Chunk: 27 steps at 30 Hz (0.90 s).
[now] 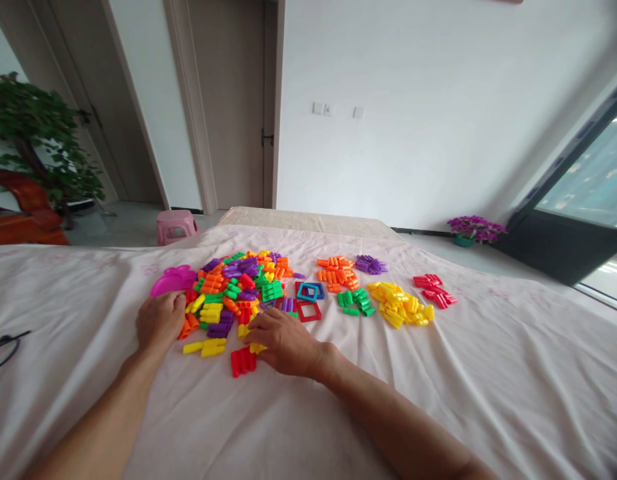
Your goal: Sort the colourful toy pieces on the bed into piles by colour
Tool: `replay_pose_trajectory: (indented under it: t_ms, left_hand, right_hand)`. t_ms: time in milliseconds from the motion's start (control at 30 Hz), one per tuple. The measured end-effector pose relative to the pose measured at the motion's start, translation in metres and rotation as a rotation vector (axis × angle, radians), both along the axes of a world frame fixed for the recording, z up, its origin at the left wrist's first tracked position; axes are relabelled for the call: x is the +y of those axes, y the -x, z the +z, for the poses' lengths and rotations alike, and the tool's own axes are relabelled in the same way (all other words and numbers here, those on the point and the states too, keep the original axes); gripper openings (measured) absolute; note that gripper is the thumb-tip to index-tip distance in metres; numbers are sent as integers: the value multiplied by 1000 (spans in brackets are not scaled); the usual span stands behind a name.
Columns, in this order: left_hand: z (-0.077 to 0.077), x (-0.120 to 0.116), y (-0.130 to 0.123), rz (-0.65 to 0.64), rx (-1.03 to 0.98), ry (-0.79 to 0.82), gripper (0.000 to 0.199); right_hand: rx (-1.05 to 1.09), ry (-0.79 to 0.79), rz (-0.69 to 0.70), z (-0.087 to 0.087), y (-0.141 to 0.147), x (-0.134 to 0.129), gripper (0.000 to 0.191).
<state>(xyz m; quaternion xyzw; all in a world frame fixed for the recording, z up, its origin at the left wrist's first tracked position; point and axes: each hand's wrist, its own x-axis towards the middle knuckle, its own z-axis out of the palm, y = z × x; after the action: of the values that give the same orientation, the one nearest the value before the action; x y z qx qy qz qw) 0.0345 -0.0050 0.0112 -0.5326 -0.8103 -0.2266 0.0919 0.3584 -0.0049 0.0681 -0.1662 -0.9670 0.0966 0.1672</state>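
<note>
Colourful plastic pieces form a mixed pile [238, 280] between and beyond my hands. At its left edge, my left hand [161, 320] rests beside orange pieces [189, 325] and the magenta tray [173, 280]; its fingertips are hidden. My right hand [283, 341] bends over the pile's near right side, its fingers around a yellow piece [258, 347]. A red piece [243, 362] lies just below those fingers. Yellow pieces [205, 347] lie nearer me. Farther right are separate orange [337, 273], purple [371, 265], green [355, 302], yellow [399, 305] and red [435, 291] groups.
Square red [309, 311] and blue [307, 292] frames lie right of the pile. Glasses [5, 345] sit on the pale cloth [208, 427] at far left. Beyond the table stand a pink stool [176, 227] and a pot of purple flowers [474, 229].
</note>
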Motion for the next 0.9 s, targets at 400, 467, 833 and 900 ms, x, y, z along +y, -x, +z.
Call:
replay_pose_trajectory:
  t_ms: [400,467,833,900]
  left_hand:
    - [-5,1,7,6,23,46,47]
    - [-7,2,9,21,40,59,44]
    - [-10,3,12,8,53,46,42]
    - [-9,3,11,13,43,42,43]
  right_hand:
    - [53,111,-665,59,-97,70,38]
    - [14,95,-845,67,-129,82,40]
    - [-176,204,-1433,82,-239,83,43]
    - [-144,152,-1418,87,-236,82,44]
